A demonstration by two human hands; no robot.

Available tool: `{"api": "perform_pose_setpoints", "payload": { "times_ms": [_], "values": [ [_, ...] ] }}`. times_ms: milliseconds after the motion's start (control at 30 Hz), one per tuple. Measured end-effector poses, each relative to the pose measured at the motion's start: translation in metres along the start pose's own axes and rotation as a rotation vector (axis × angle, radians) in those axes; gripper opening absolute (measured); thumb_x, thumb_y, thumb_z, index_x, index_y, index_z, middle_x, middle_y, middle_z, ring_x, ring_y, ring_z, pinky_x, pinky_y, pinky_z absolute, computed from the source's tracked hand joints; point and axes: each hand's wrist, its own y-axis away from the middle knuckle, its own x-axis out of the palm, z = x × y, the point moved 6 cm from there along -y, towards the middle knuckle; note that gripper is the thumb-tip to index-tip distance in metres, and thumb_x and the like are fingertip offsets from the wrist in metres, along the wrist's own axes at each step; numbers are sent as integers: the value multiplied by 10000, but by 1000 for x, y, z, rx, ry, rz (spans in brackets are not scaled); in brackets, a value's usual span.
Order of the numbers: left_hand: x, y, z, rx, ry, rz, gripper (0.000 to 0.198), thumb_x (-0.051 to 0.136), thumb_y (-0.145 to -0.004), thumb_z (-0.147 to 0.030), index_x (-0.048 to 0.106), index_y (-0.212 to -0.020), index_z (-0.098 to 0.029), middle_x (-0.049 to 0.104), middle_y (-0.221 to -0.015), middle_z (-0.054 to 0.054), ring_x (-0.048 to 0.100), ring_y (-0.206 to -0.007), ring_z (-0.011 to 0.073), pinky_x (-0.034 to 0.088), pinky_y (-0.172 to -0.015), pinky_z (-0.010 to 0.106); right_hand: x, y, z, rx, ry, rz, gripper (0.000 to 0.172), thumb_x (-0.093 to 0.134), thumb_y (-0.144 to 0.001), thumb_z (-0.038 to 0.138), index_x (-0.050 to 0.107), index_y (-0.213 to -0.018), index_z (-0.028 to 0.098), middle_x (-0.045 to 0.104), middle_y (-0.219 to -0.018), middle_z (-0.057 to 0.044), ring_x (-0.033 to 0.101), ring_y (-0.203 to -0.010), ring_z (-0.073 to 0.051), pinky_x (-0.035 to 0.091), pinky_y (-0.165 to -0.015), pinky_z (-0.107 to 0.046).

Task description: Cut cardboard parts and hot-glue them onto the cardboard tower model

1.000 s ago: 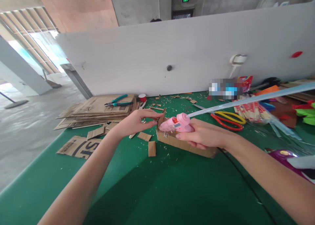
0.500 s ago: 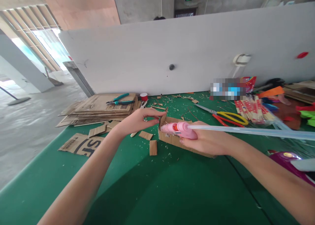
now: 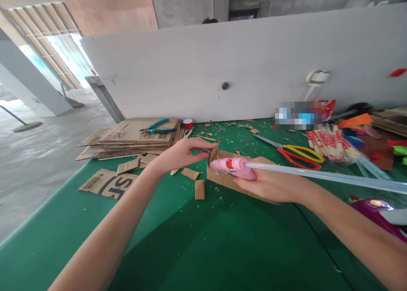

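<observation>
A pink hot glue gun (image 3: 237, 167) is wrapped in my right hand (image 3: 270, 178), its nozzle pointing left into a cardboard box (image 3: 222, 181). A long clear glue stick (image 3: 305, 173) runs out of its rear toward the right edge. My left hand (image 3: 187, 153) pinches the upright cardboard flap (image 3: 217, 143) at the box's left end between thumb and fingers. The gun and my right hand hide much of the box. Small cardboard pieces (image 3: 199, 190) lie just left of it on the green table (image 3: 178, 244).
Stacked cardboard sheets (image 3: 127, 134) carry teal-handled pliers (image 3: 157, 127) at the back left, near a red spool (image 3: 188, 124). Scissors (image 3: 295, 153) with yellow and red handles lie right of the box. Beyond are packaged sticks (image 3: 329, 142) and a purple device (image 3: 378, 214).
The view has shifted slightly, moving everything a little to the right. My hands, the glue gun and the box keep nearly the same places relative to each other.
</observation>
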Motion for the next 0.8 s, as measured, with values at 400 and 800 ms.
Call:
{"api": "perform_pose_setpoints", "payload": {
  "times_ms": [400, 800],
  "values": [
    [0, 0, 0, 11, -4, 7, 374, 534, -854, -231, 587, -1224, -232, 673, -1024, 37, 614, -892, 142, 501, -810, 282, -3, 1, -2, 22, -50, -12, 482, 516, -807, 258, 521, -1278, 360, 646, -1164, 18, 577, -1082, -285, 475, -846, -369],
    [-1, 0, -3, -2, 8, 7, 360, 526, -859, -225, 601, -1211, -237, 660, -1112, 41, 609, -967, 157, 494, -840, 283, 4, 1, -38, 358, -315, 58, 342, 510, -828, 414, 451, -567, 200, 404, -392, 45, 333, -343, -79, 246, -358, -234]
  ]
}}
